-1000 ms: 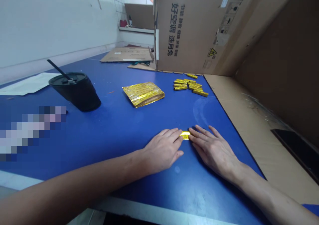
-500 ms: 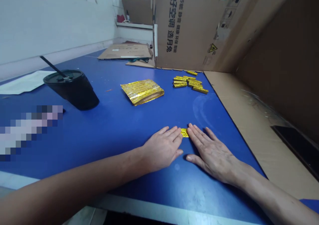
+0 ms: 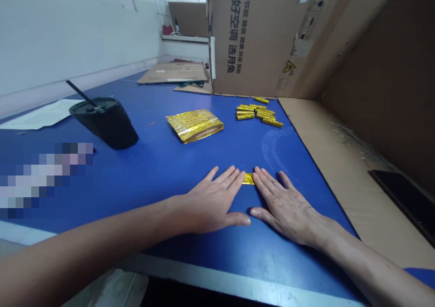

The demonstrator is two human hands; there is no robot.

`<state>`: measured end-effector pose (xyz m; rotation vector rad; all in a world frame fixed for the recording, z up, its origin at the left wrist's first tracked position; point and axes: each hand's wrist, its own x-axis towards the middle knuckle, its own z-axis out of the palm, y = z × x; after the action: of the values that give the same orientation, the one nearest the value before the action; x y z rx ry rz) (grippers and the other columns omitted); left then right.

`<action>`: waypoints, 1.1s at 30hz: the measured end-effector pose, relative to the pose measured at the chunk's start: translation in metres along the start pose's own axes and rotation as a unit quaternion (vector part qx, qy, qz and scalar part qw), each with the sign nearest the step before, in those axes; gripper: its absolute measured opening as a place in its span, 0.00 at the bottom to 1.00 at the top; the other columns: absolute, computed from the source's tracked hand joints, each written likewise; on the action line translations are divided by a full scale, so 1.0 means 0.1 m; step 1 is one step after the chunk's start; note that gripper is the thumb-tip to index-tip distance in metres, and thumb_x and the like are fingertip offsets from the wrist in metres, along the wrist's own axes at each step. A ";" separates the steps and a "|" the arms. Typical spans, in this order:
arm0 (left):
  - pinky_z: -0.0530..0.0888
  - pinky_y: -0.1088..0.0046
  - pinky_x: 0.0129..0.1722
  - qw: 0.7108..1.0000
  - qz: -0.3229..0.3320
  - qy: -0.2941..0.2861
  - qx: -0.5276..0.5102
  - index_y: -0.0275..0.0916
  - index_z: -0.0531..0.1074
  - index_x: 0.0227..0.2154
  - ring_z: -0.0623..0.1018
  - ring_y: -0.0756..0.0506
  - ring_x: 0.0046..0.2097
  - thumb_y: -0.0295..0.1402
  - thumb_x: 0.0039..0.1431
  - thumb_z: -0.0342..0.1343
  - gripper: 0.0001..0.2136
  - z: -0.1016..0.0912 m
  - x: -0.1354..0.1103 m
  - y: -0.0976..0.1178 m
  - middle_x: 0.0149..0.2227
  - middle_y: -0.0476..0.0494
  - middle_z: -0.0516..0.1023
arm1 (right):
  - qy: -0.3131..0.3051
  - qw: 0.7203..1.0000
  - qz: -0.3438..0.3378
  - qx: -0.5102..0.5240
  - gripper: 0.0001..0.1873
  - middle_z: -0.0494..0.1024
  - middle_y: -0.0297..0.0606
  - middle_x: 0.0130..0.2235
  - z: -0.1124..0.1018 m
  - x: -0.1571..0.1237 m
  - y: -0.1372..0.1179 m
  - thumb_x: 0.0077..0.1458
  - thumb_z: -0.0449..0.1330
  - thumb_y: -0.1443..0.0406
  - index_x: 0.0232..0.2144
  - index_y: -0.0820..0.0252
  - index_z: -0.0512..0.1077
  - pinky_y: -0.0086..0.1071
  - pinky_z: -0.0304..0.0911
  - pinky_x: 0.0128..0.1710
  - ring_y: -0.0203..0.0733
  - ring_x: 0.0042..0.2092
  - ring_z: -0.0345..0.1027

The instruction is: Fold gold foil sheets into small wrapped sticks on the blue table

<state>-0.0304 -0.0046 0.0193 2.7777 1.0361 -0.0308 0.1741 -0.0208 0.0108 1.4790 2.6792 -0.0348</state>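
A narrow strip of gold foil [image 3: 248, 178] is lying flat on the desk [image 3: 152, 173]. Only a short middle part is showing: the fingertips of the left hand [image 3: 211, 202] are covering its left end, and those of the right hand [image 3: 288, 203] are covering its right end, so its full length is hidden. The exposed foil is shining bright yellow-gold, and its surface is looking slightly crinkled. The strip is running sideways, its long sides facing the desk's near and far edges. It is sitting closer to the near edge than the far one, well apart from the right edge.
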 end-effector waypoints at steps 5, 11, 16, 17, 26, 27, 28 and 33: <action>0.43 0.58 0.58 0.999 0.010 0.020 -0.050 0.26 0.34 0.59 0.37 0.39 0.62 0.61 0.50 0.33 0.45 0.01 0.37 0.23 0.62 0.31 0.35 | -0.008 1.000 -0.019 -0.017 0.37 0.43 0.54 0.61 0.01 0.00 0.01 0.53 0.46 0.56 0.60 0.73 0.43 0.57 0.37 0.56 0.53 0.61 0.36; 0.41 0.60 0.59 0.999 0.004 0.014 -0.040 0.23 0.34 0.59 0.35 0.39 0.62 0.61 0.50 0.32 0.46 0.17 0.37 0.17 0.62 0.29 0.32 | -0.002 1.000 -0.006 -0.003 0.37 0.44 0.53 0.61 0.02 0.00 0.02 0.54 0.44 0.54 0.59 0.74 0.43 0.56 0.38 0.56 0.52 0.61 0.36; 0.40 0.55 0.58 1.000 0.010 -0.001 0.012 0.28 0.39 0.59 0.38 0.40 0.62 0.60 0.51 0.31 0.43 0.16 0.06 -0.02 0.62 0.32 0.36 | 0.003 1.000 0.006 0.022 0.42 0.44 0.52 0.61 0.03 0.00 0.00 0.53 0.39 0.45 0.59 0.72 0.44 0.55 0.36 0.57 0.51 0.62 0.35; 0.40 0.55 0.58 1.000 0.007 -0.004 0.018 0.28 0.40 0.59 0.39 0.40 0.62 0.60 0.51 0.31 0.42 0.15 0.02 -0.04 0.62 0.32 0.37 | 0.002 1.000 0.007 0.026 0.43 0.44 0.52 0.61 0.03 0.00 0.00 0.53 0.38 0.44 0.59 0.72 0.44 0.55 0.36 0.57 0.51 0.62 0.35; 0.41 0.55 0.58 1.000 0.003 0.012 0.007 0.29 0.39 0.60 0.39 0.40 0.63 0.60 0.51 0.32 0.42 0.18 0.01 -0.02 0.62 0.33 0.38 | -0.011 0.997 0.014 0.069 0.41 0.42 0.49 0.62 -0.08 0.01 0.01 0.54 0.39 0.45 0.60 0.69 0.42 0.53 0.35 0.57 0.48 0.62 0.33; 0.41 0.54 0.58 1.000 0.002 0.014 0.005 0.29 0.39 0.59 0.39 0.39 0.62 0.60 0.51 0.32 0.43 0.18 0.02 -0.02 0.62 0.32 0.38 | -0.008 0.997 0.010 0.070 0.42 0.42 0.50 0.62 -0.10 0.03 -0.03 0.54 0.39 0.45 0.60 0.70 0.41 0.53 0.34 0.57 0.48 0.62 0.32; 0.41 0.54 0.58 1.000 0.003 0.014 0.004 0.28 0.39 0.59 0.40 0.39 0.62 0.59 0.51 0.33 0.42 0.18 0.02 -0.02 0.62 0.31 0.38 | -0.007 0.997 -0.003 0.072 0.43 0.41 0.51 0.62 -0.12 0.05 -0.09 0.53 0.40 0.45 0.60 0.71 0.41 0.52 0.34 0.58 0.48 0.62 0.31; 0.41 0.52 0.57 1.000 0.017 0.011 0.011 0.29 0.38 0.59 0.40 0.38 0.62 0.52 0.55 0.37 0.37 0.18 0.01 -0.01 0.62 0.31 0.39 | -0.011 0.993 -0.071 0.093 0.43 0.39 0.53 0.62 -0.13 0.15 -0.34 0.54 0.43 0.47 0.60 0.73 0.39 0.50 0.37 0.58 0.49 0.62 0.29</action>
<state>-0.0295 -0.0058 0.0010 2.8198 1.0003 -0.0069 0.1366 -0.0254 0.0222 1.3195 2.8245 -0.3170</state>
